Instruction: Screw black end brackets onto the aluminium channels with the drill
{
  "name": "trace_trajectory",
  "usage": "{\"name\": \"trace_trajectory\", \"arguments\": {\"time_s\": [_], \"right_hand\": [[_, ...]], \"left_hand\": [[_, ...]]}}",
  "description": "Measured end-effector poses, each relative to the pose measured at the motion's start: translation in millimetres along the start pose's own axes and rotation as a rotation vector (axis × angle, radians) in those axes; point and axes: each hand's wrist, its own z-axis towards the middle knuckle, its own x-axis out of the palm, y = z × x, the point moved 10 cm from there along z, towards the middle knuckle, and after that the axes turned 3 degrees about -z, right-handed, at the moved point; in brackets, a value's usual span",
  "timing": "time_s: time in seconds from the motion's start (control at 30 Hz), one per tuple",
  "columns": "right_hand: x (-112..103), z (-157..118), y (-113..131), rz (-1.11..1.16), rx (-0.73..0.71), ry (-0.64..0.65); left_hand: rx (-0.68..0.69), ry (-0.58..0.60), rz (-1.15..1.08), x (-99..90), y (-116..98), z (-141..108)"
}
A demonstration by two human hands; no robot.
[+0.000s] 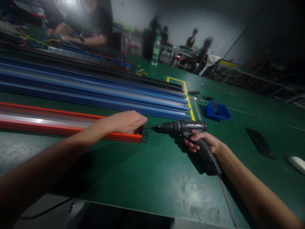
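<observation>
My right hand (200, 141) is wrapped round the grip of a black cordless drill (192, 127), which points left. Its bit meets the black end cap (145, 134) on an orange metal profile (124, 137). Over that same end lies my left hand (126, 121), closed on the profile; its fingertips are partly hidden. The profile is a long channel with a silvery inside, and it runs out of view to the left.
Several blue metal profiles (119, 92) lie behind the orange one. To the right are a blue bin (218, 111) with dark parts, a flat black object (259, 143) and a white object (296, 163). A bottle (156, 52) stands farther back; a co-worker (97, 28) handles wires.
</observation>
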Motion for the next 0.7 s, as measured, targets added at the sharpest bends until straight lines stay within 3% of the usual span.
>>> {"name": "trace_trajectory", "arguments": {"time_s": [0.37,0.7], "right_hand": [[5,1,-1,0.019,0.003,0.007],[-8,0,-5,0.016,0.003,-0.067]], "left_hand": [[0.022,-0.003,0.009,-1.0,-3,-1],[-0.037,-0.057,-0.063,-7.6,3,-4]]}}
